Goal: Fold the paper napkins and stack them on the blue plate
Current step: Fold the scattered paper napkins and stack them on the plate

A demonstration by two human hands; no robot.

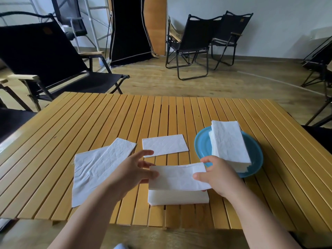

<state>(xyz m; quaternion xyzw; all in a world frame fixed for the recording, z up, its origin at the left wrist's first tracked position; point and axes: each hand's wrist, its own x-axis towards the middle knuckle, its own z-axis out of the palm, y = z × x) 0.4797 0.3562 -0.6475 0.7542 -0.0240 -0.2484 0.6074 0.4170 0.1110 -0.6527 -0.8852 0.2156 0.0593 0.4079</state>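
Observation:
A blue plate (202,147) sits at the right of the slatted table and carries a tall stack of folded white napkins (230,145). My right hand (218,174) pinches the right end of a white napkin (177,177) lifted just above a low pile of napkins (177,197) near the front edge. My left hand (133,170) is at the napkin's left end, fingers spread, thumb over its edge. A folded napkin (164,145) lies flat in the middle. At the left lie unfolded napkins (95,169), overlapping.
The yellow wooden slatted table (107,119) ends close to my body. Black folding chairs stand around: one at the far left (45,58), two across the room (195,42). A dark panel (129,29) leans on the wall.

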